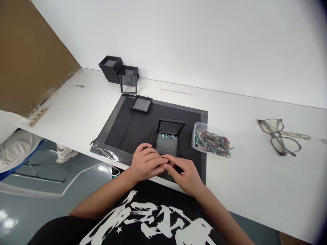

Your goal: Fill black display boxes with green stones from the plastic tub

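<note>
An open black display box (168, 139) lies on a black mat (133, 127), with a row of small teal press-on nails (166, 136) along its upper part. My left hand (146, 162) and my right hand (185, 175) meet at the box's near edge, fingertips pinched together. Whatever they pinch is too small to make out. A clear tub (195, 134) heaped with teal and red nails (213, 143) stands just right of the box.
A closed black box (141, 103) rests on the mat's far side. Further back stand a stack of black boxes (112, 68) and an upright frame (128, 84). Glasses (279, 136) lie to the right. A chair and floor show at left.
</note>
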Motion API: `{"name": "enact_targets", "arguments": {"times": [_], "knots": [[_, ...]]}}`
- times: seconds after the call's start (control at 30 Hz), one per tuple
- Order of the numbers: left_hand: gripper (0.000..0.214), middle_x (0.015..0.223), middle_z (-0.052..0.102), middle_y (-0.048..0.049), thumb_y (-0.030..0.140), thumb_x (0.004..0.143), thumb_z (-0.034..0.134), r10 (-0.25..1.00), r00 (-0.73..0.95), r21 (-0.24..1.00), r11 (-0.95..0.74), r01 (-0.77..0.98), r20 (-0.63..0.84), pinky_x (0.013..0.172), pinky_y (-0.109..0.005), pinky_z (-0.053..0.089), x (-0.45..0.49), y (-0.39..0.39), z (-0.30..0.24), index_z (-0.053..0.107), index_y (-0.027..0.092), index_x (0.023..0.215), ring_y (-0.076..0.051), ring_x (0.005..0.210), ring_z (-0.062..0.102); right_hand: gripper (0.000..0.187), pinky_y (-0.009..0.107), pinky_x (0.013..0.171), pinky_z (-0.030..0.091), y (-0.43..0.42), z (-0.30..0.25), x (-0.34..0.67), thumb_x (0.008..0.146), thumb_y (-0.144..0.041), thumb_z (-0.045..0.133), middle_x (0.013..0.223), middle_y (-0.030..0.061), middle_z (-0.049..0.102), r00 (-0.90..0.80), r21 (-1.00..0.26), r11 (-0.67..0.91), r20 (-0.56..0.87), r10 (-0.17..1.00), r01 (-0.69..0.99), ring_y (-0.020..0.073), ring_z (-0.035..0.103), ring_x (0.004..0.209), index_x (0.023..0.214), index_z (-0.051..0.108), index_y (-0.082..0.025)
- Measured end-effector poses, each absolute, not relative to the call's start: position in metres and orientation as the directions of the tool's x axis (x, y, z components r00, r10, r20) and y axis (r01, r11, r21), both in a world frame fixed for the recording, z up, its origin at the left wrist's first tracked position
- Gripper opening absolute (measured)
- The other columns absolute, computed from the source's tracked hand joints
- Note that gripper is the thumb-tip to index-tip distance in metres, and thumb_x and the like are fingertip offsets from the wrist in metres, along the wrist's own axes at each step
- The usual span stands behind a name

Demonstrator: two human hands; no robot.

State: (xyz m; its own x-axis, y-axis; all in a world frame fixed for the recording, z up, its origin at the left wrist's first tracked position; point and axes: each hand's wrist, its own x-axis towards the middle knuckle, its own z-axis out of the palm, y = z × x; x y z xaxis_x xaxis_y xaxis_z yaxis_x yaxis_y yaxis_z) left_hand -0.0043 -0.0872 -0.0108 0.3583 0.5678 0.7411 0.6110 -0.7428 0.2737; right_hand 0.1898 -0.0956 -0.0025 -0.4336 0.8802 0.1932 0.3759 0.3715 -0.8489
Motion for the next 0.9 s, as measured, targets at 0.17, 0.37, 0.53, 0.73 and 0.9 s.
{"name": "enact_targets", "arguments": {"times": [0.17,0.37,0.53,0.73,0.9], "knots": [[0.011,0.071,0.074,0.0073,0.031,0.084,0.074,0.56,0.36,0.271,-0.749,0.604,0.746,0.087,-0.032,0.049,-0.0048,-0.0874,-0.0111,0.068,0.024,0.089,-0.009,0.065,0.064,0.026,0.024,0.062,0.051,-0.0953,-0.0002,0.1889,0.095,-0.034,0.061,0.063,-0.0024,0.064,-0.429,-0.833,0.438,0.278,0.86,0.339,0.0116,0.06,0.057,0.114,0.072,-0.018],[0.018,0.073,0.075,0.006,0.024,0.083,0.073,0.522,0.373,0.234,-0.769,0.595,0.767,0.073,-0.029,0.049,-0.0061,-0.0905,-0.0136,0.069,0.022,0.1,-0.009,0.063,0.063,0.025,0.024,0.063,0.051,-0.0953,-0.0001,0.1895,0.095,-0.03,0.062,0.064,-0.0023,0.064,-0.402,-0.818,0.469,0.327,0.855,0.333,0.0121,0.061,0.058,0.114,0.073,-0.019],[0.028,0.077,0.075,0.0047,0.02,0.087,0.068,0.514,0.42,0.204,-0.78,0.592,0.748,0.067,-0.026,0.047,-0.0102,-0.0929,-0.0188,0.066,0.02,0.115,-0.009,0.065,0.064,0.024,0.024,0.063,0.052,-0.0963,0.0,0.1915,0.094,-0.028,0.064,0.064,-0.0032,0.063,-0.393,-0.818,0.474,0.339,0.855,0.326,0.0113,0.06,0.059,0.115,0.073,-0.019],[0.031,0.082,0.077,0.0038,0.018,0.088,0.067,0.506,0.449,0.196,-0.795,0.574,0.737,0.066,-0.026,0.048,-0.0094,-0.0923,-0.017,0.063,0.018,0.119,-0.009,0.066,0.064,0.023,0.023,0.062,0.05,-0.0975,-0.0002,0.1928,0.093,-0.027,0.065,0.062,-0.0041,0.061,-0.388,-0.824,0.467,0.336,0.858,0.32,0.0104,0.058,0.057,0.113,0.072,-0.016],[0.029,0.083,0.076,0.0018,0.017,0.091,0.063,0.507,0.481,0.189,-0.803,0.565,0.715,0.065,-0.026,0.047,-0.0081,-0.0913,-0.015,0.062,0.015,0.12,-0.01,0.067,0.065,0.024,0.021,0.061,0.049,-0.0962,-0.001,0.1937,0.094,-0.027,0.065,0.063,-0.0044,0.06,-0.367,-0.809,0.472,0.346,0.864,0.35,0.0094,0.057,0.057,0.113,0.072,-0.014]]}}
